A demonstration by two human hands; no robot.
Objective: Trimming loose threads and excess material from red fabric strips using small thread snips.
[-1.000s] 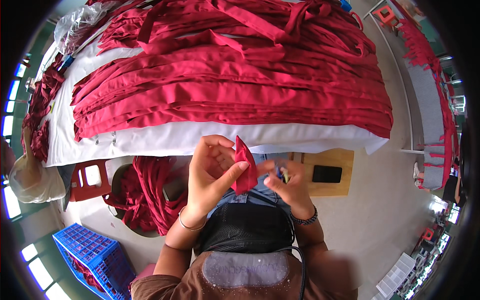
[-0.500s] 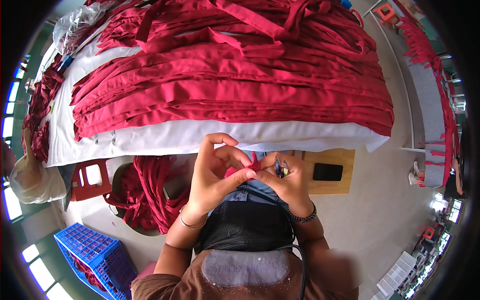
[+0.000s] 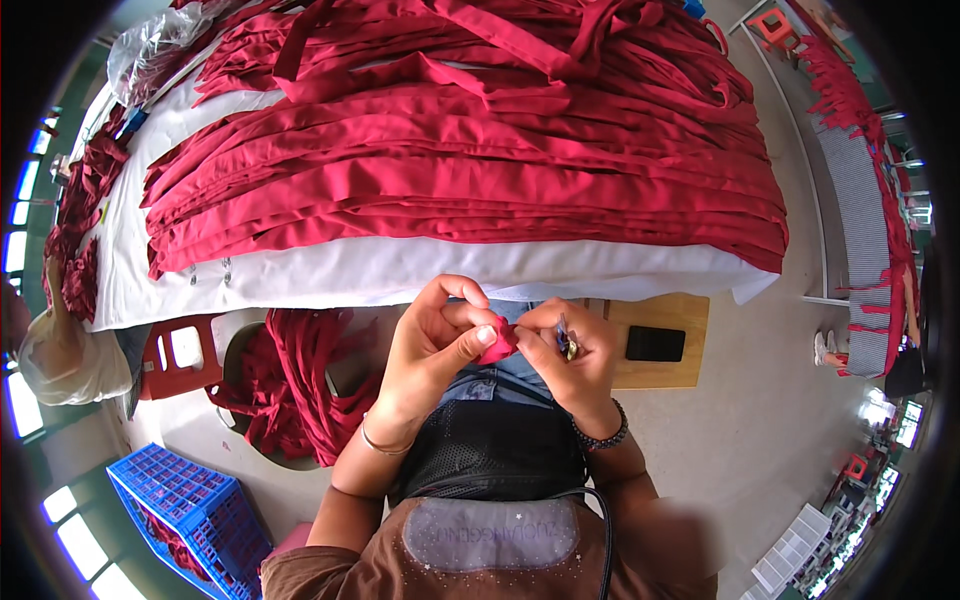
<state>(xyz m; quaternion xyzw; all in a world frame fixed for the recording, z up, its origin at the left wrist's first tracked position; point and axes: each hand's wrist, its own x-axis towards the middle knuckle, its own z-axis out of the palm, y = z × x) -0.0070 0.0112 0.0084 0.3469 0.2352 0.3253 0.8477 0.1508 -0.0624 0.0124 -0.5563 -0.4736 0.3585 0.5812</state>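
Between my two hands, just in front of the table's near edge, is the end of a red fabric strip [image 3: 499, 342]. My left hand [image 3: 420, 350] is closed, pinching the fabric between thumb and fingers. My right hand [image 3: 578, 362] is closed too, its thumb and forefinger gripping the fabric's right side. Tucked in the right palm is a small metal and dark tool [image 3: 567, 340], possibly thread snips; the fingers partly hide it. Long red fabric strips [image 3: 470, 180] lie in layered rows on the white-covered table [image 3: 350, 275] beyond my hands.
Left below the table stand a round tub [image 3: 236, 350] heaped with red strips, a red plastic stool [image 3: 180, 350] and a blue crate [image 3: 190, 510]. A dark phone [image 3: 655, 344] rests on a wooden board [image 3: 660, 375] at right. Another person [image 3: 75, 360] works at far left.
The fabric end has been turned and now shows a broader, folded face between my fingers. My left fingers have curled in closer, and my right hand has shifted slightly left.
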